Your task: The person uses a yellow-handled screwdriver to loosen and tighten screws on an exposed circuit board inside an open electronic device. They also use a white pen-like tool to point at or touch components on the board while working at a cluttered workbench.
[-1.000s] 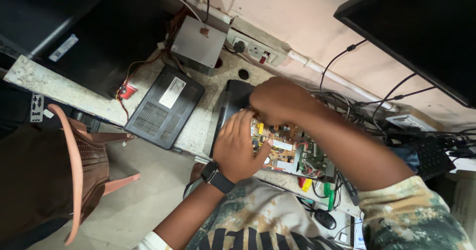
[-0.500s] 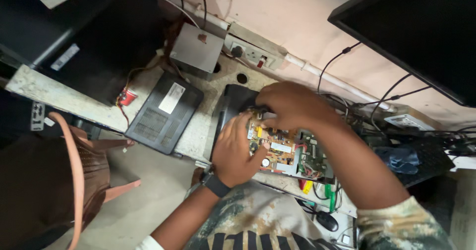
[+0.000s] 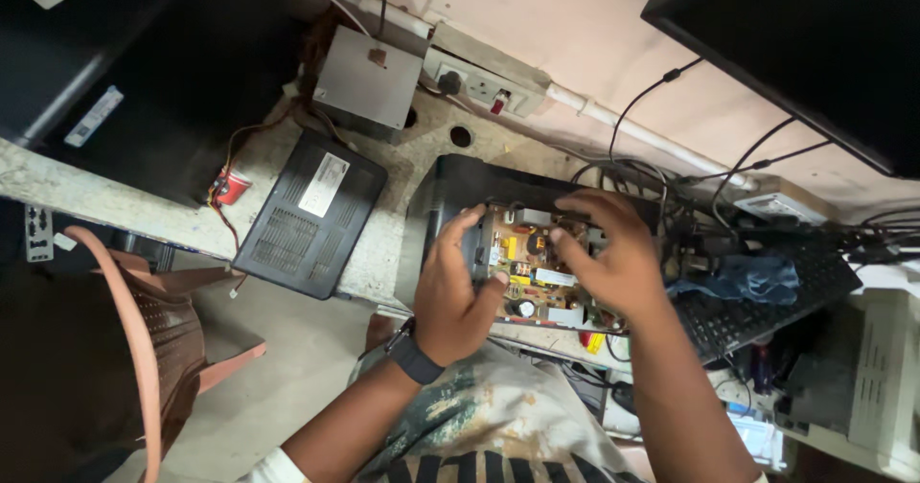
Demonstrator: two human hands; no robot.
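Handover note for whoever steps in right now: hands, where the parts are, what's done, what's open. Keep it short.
Left hand: grips the left edge of the circuit board, thumb on top.
Right hand: fingers spread over the board's right side, pressing on it.
Board sits on the open black casing at the desk edge.
Done: board exposed, components visible.
Left: board not lifted clear; both hands on it.
Nearby: black flat box, grey metal box, keyboard.

Matt black plastic case [image 3: 450, 195], rough concrete bench [image 3: 383, 243]

Bare forearms; a dark watch [image 3: 415, 356] on the left wrist — white sleeve edge [image 3: 273, 468] below — and a mottled, printed shirt [image 3: 498, 425].
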